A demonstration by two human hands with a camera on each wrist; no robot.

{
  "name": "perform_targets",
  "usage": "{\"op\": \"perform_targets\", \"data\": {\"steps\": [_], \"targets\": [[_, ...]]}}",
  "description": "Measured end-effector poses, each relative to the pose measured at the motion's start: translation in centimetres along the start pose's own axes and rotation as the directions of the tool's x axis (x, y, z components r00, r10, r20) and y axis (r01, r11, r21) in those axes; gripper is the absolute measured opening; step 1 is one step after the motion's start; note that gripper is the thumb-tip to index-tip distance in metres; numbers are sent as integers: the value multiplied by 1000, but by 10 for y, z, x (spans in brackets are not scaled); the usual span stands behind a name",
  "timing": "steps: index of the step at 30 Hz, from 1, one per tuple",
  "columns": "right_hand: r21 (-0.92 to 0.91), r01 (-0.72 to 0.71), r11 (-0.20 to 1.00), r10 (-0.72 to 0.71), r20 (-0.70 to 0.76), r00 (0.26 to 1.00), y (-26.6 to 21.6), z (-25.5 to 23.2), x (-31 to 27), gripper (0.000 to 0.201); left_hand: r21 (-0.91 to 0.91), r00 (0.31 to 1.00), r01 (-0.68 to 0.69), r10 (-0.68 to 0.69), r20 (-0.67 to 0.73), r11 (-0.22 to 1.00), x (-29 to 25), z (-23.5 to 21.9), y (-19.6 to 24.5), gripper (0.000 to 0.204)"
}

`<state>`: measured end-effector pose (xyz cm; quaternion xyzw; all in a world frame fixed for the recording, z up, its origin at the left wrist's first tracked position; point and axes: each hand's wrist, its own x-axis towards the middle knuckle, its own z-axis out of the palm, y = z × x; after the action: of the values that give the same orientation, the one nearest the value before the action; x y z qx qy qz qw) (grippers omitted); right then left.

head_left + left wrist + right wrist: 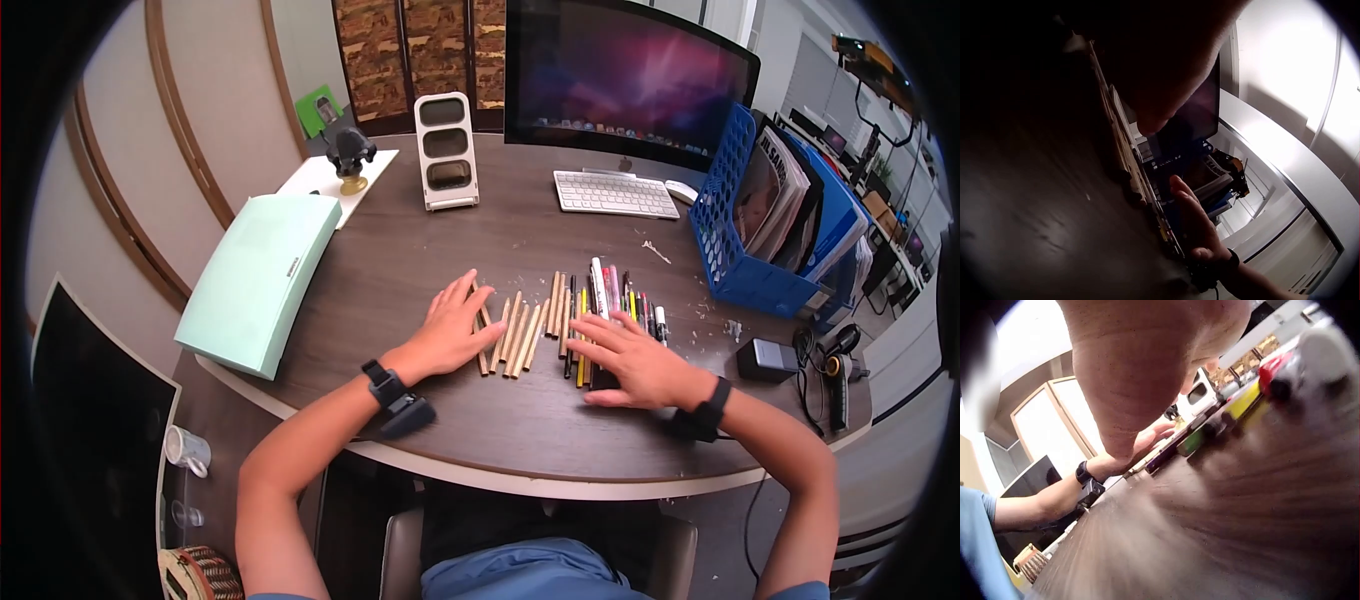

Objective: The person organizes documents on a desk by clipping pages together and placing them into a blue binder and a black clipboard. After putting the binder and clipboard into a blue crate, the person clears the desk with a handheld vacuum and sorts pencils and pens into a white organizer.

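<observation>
Wooden pencils [517,340] lie side by side in a loose row on the dark desk, with pens and markers [600,287] continuing the row to the right. At the row's left end is my left hand [448,328], its fingers extended along the outermost pencil. My right hand [632,362] is spread palm down over the near part of the pens, covering some of them. In the right wrist view, colored pen ends [1244,406] show beside the large, close right hand [1141,369]. The left wrist view is dark, with the pencils [1125,147] seen edge-on.
A mint-green box [255,280] stands at the left and a white three-slot holder [447,150] at the back. Behind the pens are a keyboard [615,193] and monitor [630,75]. A blue file rack [745,265], black adapter [767,360] and cables are at right. Shavings [655,252] dot the desk.
</observation>
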<state>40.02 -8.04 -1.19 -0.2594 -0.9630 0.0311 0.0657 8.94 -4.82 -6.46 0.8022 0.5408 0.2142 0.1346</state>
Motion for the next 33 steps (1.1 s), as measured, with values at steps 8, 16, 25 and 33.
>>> {"op": "perform_targets", "data": {"steps": [8,16,25,33], "targets": [[16,-185,983,182,105,978,34,0,-78,76,138,851,-480,423,312,866,-13,-17,17,76],[43,-225,973,223,55,973,58,0,-57,76,162,880,-450,403,252,878,20,-11,26,73],[-34,-118,992,122,118,986,44,8,-32,77,64,822,-530,493,287,846,38,10,35,67],[52,-82,995,77,90,993,37,8,-24,79,4,743,-627,597,304,779,24,23,85,84]]}}
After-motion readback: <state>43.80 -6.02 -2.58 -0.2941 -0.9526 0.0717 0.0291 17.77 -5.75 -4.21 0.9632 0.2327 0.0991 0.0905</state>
